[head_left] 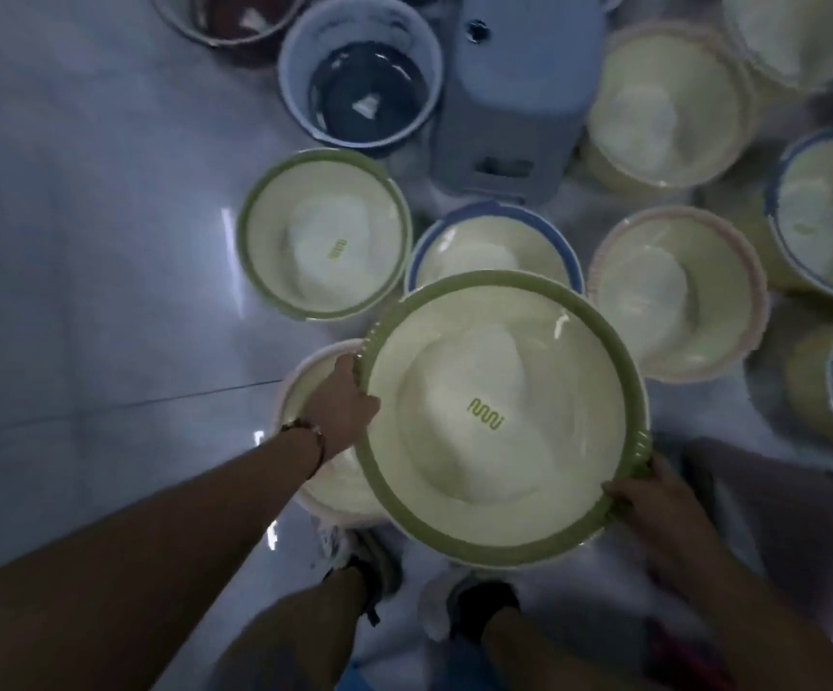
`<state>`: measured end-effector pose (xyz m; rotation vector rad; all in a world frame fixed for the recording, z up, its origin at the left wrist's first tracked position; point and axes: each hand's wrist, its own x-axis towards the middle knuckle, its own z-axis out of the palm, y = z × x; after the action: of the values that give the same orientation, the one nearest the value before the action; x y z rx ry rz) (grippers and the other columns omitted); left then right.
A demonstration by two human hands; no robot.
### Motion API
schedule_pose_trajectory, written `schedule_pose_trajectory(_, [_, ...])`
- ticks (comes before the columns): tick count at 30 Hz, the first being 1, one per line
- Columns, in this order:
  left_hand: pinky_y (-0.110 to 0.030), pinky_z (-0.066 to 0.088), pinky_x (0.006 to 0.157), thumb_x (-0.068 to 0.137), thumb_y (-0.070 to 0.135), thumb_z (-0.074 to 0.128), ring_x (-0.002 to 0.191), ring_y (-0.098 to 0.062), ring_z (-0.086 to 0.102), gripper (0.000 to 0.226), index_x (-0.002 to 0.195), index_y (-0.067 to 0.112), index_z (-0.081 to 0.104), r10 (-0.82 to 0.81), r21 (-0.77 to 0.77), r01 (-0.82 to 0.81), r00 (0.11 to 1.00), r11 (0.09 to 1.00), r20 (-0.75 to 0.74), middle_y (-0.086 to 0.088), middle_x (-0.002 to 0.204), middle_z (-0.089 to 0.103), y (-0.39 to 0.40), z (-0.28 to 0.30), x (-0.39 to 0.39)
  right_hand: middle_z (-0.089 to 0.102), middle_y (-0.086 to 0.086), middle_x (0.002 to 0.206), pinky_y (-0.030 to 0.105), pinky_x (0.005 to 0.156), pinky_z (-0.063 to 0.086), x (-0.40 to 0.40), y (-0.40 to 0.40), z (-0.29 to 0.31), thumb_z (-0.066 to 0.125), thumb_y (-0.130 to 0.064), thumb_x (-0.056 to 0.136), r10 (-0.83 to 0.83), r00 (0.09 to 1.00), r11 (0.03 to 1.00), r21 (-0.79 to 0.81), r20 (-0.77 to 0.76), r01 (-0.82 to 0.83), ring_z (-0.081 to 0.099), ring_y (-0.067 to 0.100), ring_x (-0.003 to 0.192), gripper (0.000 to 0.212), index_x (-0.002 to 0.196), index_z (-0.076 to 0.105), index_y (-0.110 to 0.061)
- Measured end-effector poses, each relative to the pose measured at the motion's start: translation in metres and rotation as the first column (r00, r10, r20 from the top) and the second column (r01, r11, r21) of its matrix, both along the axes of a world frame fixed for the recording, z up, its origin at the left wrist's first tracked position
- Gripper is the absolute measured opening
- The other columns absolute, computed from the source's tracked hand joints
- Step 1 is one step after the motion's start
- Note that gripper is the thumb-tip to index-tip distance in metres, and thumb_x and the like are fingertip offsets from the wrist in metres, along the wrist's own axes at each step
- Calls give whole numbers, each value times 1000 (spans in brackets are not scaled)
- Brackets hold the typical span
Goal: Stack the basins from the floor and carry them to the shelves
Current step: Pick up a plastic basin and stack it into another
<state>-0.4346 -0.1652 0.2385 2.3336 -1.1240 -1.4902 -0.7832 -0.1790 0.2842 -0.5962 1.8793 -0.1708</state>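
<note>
Two hands hold one large green-rimmed basin (499,416) above the pale tiled floor (80,241), tilted slightly toward the camera. On the left, the left hand (342,408) closes over the basin's left rim, fingers hidden over the edge and thumb lying on the inner side; a dark bracelet (307,433) circles that wrist. Beneath this hand sits a pink-rimmed basin (304,391) on the floor, partly covered by the held one. Farther back, a smaller green-rimmed basin (324,234) stands on the floor, and beside it a blue-rimmed basin (494,244) is partly hidden behind the held basin's far rim. A grey-blue plastic stool (514,92) stands behind them, with a blue bucket (359,67) on its left. At lower right, the right hand (653,501) grips the rim, fingers curled around a ribbed handle. To the right, another pink-rimmed basin (678,294) rests on the floor, with more basins blurred beyond it.
</note>
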Motion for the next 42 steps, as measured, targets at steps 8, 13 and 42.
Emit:
schedule_pose_trajectory(8, [-40,52,72,84,24,68,89,-29,57,45,111,12,33,527,164,-544,839,823,137,-12,101,55,109,-18,105,58,14,94,36,67,53,193,-103,-36,56,6,87,627,773,779,-59,97,-624,53,17,72,40,122,50,-11])
schedule_pose_trajectory(13, [-36,50,72,89,30,70,91,-26,56,58,129,6,37,745,206,-757,650,620,147,-10,108,54,179,-71,52,60,4,112,29,69,52,237,-132,-99,63,-3,85,872,456,476,-87,178,-875,59,20,92,55,136,47,-16])
schedule_pose_trajectory(42, [-37,47,75,92,16,56,86,-27,53,93,156,23,-11,955,-330,-918,130,218,268,-10,116,54,233,-304,-129,53,9,120,33,79,44,244,-83,-319,62,-9,88,840,-295,-444,-263,-456,-857,56,24,104,74,149,19,-13])
